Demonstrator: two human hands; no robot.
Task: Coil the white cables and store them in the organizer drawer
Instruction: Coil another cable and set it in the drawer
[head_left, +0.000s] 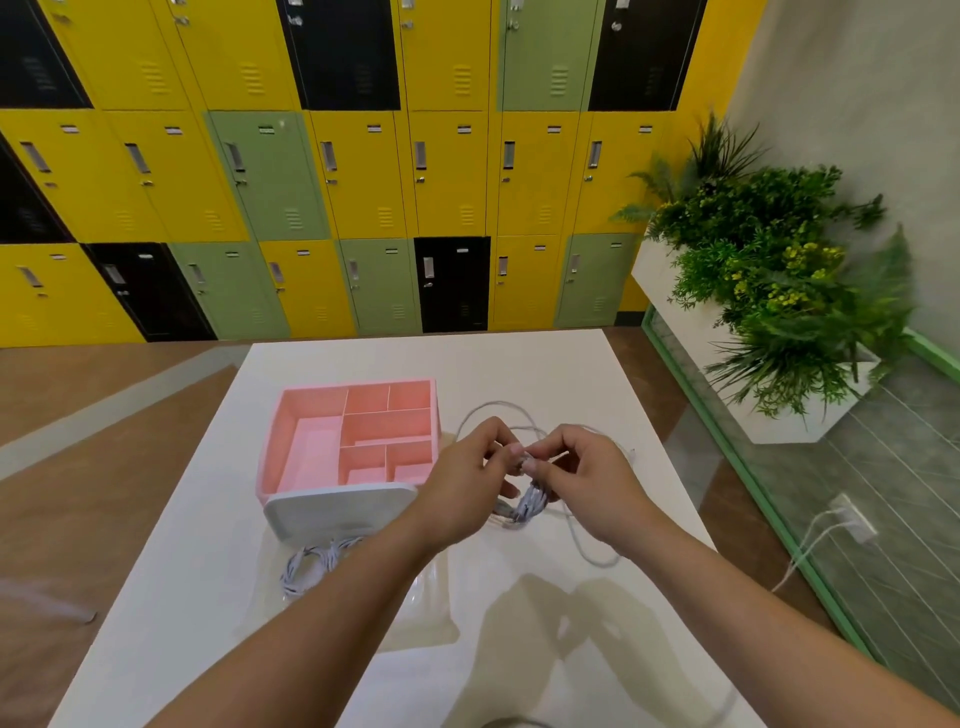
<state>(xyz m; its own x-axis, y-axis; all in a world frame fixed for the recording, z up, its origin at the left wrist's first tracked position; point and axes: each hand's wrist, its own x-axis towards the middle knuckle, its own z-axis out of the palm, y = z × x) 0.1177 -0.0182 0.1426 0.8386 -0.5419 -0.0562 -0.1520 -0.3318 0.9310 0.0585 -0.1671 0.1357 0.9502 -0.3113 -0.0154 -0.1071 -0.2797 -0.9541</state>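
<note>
2 hands meet above the bench (519, 364), just right of the pink organizer (311, 415). The left hand (467, 478) grips a part-wound white cable (530, 504); the right hand (587, 478) pinches its loose strand. Likely mid-coiling; next, wind in the trailing tail.

Clock read from the left hand (467, 483) and right hand (587, 478), mid-tabletop (519, 364). 12: bare top, free. 9–10: pink organizer (358, 431) blocks. 7–8: its drawer (337, 512) juts out, coiled cable (311, 564) prob. inside. 3–5: loose cable (532, 501) loops sprawl. 6: bare, forearms over it.
</note>
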